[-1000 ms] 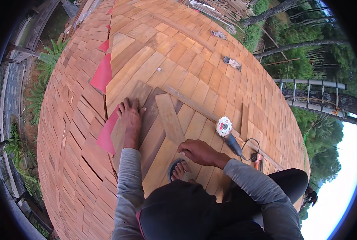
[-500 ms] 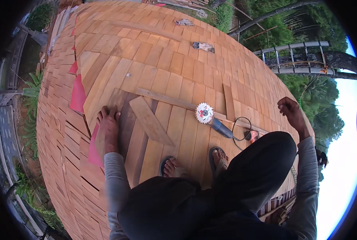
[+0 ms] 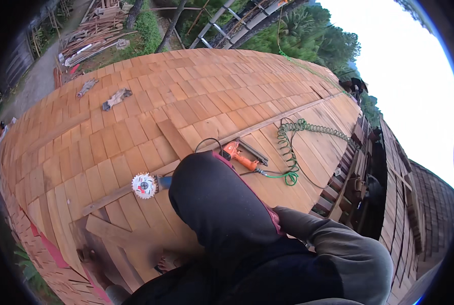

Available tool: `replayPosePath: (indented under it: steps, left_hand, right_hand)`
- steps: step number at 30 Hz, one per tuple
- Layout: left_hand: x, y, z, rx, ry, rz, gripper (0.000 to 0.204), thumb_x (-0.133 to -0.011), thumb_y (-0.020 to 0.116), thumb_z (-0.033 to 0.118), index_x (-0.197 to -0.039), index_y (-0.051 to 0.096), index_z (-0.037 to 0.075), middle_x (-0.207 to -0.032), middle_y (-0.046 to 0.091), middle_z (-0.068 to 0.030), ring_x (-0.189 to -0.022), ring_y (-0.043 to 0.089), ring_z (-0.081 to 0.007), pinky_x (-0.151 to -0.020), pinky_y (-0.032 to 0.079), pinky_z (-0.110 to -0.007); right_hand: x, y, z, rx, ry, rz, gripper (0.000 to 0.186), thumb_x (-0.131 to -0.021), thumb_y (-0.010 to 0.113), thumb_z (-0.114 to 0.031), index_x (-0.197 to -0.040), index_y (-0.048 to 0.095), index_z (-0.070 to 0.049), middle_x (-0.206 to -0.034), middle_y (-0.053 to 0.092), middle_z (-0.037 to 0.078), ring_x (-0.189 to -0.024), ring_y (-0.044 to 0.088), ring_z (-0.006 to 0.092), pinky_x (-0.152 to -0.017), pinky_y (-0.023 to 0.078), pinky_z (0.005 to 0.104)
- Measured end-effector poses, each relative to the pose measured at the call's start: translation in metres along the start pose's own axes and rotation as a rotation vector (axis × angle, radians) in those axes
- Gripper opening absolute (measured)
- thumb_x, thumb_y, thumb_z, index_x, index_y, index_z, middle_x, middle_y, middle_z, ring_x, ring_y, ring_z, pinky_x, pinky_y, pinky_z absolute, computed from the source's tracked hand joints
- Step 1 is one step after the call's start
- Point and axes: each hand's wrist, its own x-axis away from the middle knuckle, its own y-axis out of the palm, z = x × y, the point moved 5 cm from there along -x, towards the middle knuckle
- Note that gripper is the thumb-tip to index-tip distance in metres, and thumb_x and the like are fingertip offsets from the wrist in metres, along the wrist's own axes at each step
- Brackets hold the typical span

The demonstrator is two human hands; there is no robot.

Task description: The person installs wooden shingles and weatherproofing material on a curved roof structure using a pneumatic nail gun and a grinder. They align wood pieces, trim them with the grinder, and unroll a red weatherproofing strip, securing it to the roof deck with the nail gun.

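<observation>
At the lower left, my left hand rests with its fingers apart on the shingles, beside a dark board; it is somewhat dim and blurred. A loose wooden shingle lies slantwise just right of it. My right arm bends back to my thigh, and my right hand is by the maroon edge of the dark trousers, its fingers hidden. Past my knee lies an angle grinder with a toothed saw blade, its body partly covered by the knee. An orange nail gun lies beyond the knee, joined to a green coiled hose.
The shingled roof curves away all round, with a long batten across it. Two crumpled gloves lie at the far left. Timber pieces lie along the right edge. A ladder stands beyond the far edge.
The view has swung right, bringing the nail gun and hose into full sight. My right hand has dropped from the raised position to my thigh. My left hand stays on the shingles.
</observation>
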Motion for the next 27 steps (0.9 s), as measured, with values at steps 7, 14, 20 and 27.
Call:
replayPosePath:
  steps: [7,14,20,27]
  left_hand:
    - [0.056,0.054,0.091,-0.573,-0.379,-0.463,0.069,-0.099,0.057,0.047,-0.163,0.039,0.027,-0.168,0.027,-0.0285,-0.154,0.029,-0.0453,-0.119,0.035,-0.062]
    - [0.041,0.012,0.098,-0.460,-0.451,-0.644,0.074,-0.100,0.059,0.035,-0.166,0.029,0.025,-0.170,0.018,-0.0287,-0.157,0.012,-0.0507,-0.128,0.019,-0.055]
    - [0.022,0.020,0.060,-0.400,-0.316,-0.486,0.084,-0.095,0.068,0.046,-0.166,0.024,0.035,-0.172,0.012,-0.0289,-0.157,0.014,-0.0514,-0.117,0.027,-0.074]
    - [0.032,-0.019,0.073,-0.201,-0.406,-0.428,0.076,-0.093,0.069,0.053,-0.161,0.039,0.035,-0.171,0.015,-0.0286,-0.158,0.016,-0.0495,-0.123,0.021,-0.066]
  right_hand:
    - [0.064,-0.008,0.069,0.057,0.045,0.062,0.019,-0.095,0.064,-0.022,-0.108,0.070,-0.010,-0.104,0.073,0.015,-0.099,0.071,0.0378,-0.084,0.056,0.0478]
    - [0.014,-0.039,0.041,0.098,-0.072,0.073,0.012,-0.096,0.065,-0.018,-0.105,0.070,-0.012,-0.096,0.073,0.011,-0.089,0.072,0.0360,-0.077,0.057,0.0442]
    - [-0.087,-0.078,-0.034,-0.423,-0.350,0.233,0.009,-0.097,0.068,-0.008,-0.104,0.070,-0.002,-0.089,0.071,0.007,-0.078,0.069,0.0210,-0.070,0.054,0.0355]
    - [-0.205,-0.077,-0.175,-0.303,-0.102,-0.033,0.017,-0.102,0.067,-0.014,-0.116,0.068,-0.004,-0.095,0.071,0.003,-0.084,0.068,0.0140,-0.075,0.057,0.0300]
